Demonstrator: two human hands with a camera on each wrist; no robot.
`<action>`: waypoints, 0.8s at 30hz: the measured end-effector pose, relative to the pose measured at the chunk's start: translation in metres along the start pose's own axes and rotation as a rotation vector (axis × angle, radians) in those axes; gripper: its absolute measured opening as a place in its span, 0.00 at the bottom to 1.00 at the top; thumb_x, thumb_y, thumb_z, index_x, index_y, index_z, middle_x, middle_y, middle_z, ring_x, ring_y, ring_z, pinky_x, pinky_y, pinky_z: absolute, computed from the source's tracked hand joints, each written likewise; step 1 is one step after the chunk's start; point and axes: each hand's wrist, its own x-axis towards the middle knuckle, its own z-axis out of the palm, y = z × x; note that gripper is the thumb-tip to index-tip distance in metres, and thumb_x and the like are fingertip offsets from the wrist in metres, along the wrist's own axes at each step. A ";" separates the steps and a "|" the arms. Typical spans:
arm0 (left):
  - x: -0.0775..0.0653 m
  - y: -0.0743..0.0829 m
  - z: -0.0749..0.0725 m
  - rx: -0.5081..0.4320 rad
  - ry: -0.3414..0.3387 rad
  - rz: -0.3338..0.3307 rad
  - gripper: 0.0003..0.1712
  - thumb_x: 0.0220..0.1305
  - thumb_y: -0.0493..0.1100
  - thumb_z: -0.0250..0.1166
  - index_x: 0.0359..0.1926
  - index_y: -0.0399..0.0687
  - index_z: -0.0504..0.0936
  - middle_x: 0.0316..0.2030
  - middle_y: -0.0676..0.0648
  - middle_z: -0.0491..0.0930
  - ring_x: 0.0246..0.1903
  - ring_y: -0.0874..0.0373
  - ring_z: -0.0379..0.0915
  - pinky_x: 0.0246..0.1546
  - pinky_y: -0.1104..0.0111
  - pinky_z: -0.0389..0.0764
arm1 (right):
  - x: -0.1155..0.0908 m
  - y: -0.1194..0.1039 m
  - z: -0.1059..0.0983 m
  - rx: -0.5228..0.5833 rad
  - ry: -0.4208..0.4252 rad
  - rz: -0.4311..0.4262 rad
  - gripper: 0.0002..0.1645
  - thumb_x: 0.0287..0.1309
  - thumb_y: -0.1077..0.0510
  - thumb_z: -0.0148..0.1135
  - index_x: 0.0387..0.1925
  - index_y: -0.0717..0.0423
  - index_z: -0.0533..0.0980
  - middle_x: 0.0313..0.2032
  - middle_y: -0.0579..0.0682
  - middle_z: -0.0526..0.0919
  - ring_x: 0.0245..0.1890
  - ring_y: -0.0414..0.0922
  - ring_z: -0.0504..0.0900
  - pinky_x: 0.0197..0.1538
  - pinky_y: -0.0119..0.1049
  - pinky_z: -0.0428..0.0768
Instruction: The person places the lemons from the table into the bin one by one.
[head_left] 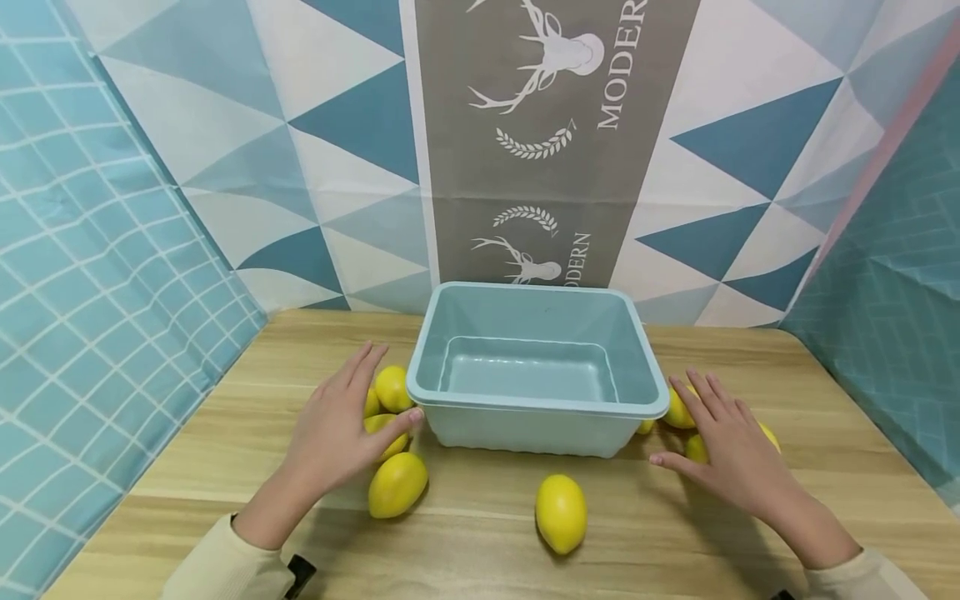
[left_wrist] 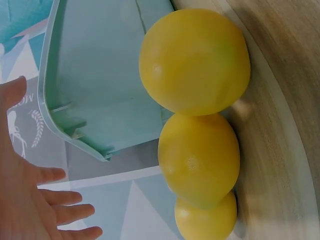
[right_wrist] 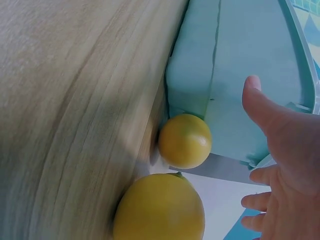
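Note:
A pale blue-green plastic bin (head_left: 536,429) stands on the wooden table, its inside bare. My left hand (head_left: 337,425), fingers spread, hovers above several lemons to the bin's left; its thumb tip overlaps the bin's near left corner in the head view. One of those lemons (head_left: 397,485) lies nearest me. On the other side, my right hand (head_left: 731,450) is held with straight fingers over more lemons (head_left: 680,407), partly hiding them. A single lemon (head_left: 561,513) lies in front of the bin. In the wrist views both hands hold nothing, with lemons (left_wrist: 199,157) (right_wrist: 185,141) beside the bin.
Behind the table (head_left: 480,558) hangs a patterned cloth (head_left: 360,150) with triangles and deer heads, close to the bin's back. A light blue grid sheet (head_left: 97,275) walls the left side, and a teal sheet (head_left: 892,317) the right.

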 end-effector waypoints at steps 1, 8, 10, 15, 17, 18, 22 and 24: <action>0.000 0.000 0.000 -0.005 0.003 -0.001 0.51 0.57 0.71 0.59 0.74 0.50 0.54 0.73 0.39 0.56 0.66 0.35 0.61 0.61 0.38 0.66 | 0.000 0.000 0.000 0.002 0.001 -0.002 0.64 0.46 0.29 0.66 0.75 0.50 0.48 0.73 0.65 0.52 0.74 0.65 0.48 0.66 0.72 0.54; 0.006 0.002 0.000 -0.032 -0.014 -0.007 0.51 0.58 0.70 0.59 0.73 0.49 0.55 0.72 0.40 0.58 0.67 0.38 0.62 0.58 0.39 0.71 | 0.001 -0.001 -0.002 0.013 -0.030 0.000 0.63 0.46 0.30 0.67 0.75 0.51 0.49 0.72 0.65 0.54 0.72 0.66 0.51 0.66 0.71 0.54; 0.008 0.003 -0.001 -0.054 -0.034 -0.022 0.51 0.58 0.70 0.58 0.73 0.50 0.54 0.72 0.40 0.58 0.68 0.38 0.61 0.57 0.39 0.72 | 0.001 -0.001 -0.003 0.012 -0.042 0.000 0.63 0.46 0.30 0.67 0.75 0.52 0.49 0.72 0.66 0.54 0.72 0.66 0.52 0.66 0.71 0.54; 0.013 0.007 -0.004 -0.096 -0.063 -0.062 0.51 0.59 0.72 0.56 0.74 0.51 0.53 0.72 0.41 0.58 0.69 0.39 0.59 0.58 0.38 0.70 | 0.002 -0.002 -0.005 0.000 -0.062 -0.004 0.64 0.45 0.30 0.67 0.75 0.53 0.49 0.72 0.66 0.54 0.72 0.67 0.52 0.65 0.71 0.56; 0.014 0.009 -0.005 -0.102 -0.058 -0.076 0.51 0.59 0.72 0.56 0.74 0.51 0.53 0.72 0.40 0.58 0.69 0.39 0.58 0.59 0.38 0.69 | 0.001 -0.002 -0.005 -0.003 -0.062 -0.007 0.63 0.45 0.30 0.67 0.74 0.54 0.50 0.72 0.66 0.54 0.71 0.67 0.53 0.64 0.71 0.56; 0.015 0.010 -0.006 -0.104 -0.054 -0.084 0.50 0.59 0.72 0.56 0.74 0.50 0.53 0.72 0.40 0.58 0.69 0.39 0.58 0.59 0.38 0.69 | 0.001 -0.002 -0.005 -0.001 -0.063 -0.008 0.63 0.46 0.30 0.67 0.74 0.53 0.50 0.72 0.66 0.54 0.72 0.67 0.52 0.64 0.71 0.56; 0.016 0.012 -0.011 -0.100 -0.054 -0.106 0.50 0.60 0.71 0.56 0.73 0.49 0.54 0.72 0.39 0.58 0.69 0.38 0.57 0.59 0.37 0.69 | 0.000 -0.001 -0.006 0.007 -0.056 -0.011 0.62 0.46 0.30 0.67 0.74 0.53 0.51 0.72 0.67 0.54 0.72 0.67 0.52 0.64 0.71 0.57; 0.016 0.014 -0.013 -0.094 -0.066 -0.112 0.50 0.60 0.71 0.56 0.73 0.49 0.54 0.72 0.39 0.58 0.69 0.37 0.58 0.59 0.37 0.69 | -0.001 0.000 -0.007 0.015 -0.060 -0.010 0.62 0.45 0.31 0.67 0.74 0.53 0.51 0.72 0.66 0.54 0.72 0.67 0.52 0.64 0.71 0.57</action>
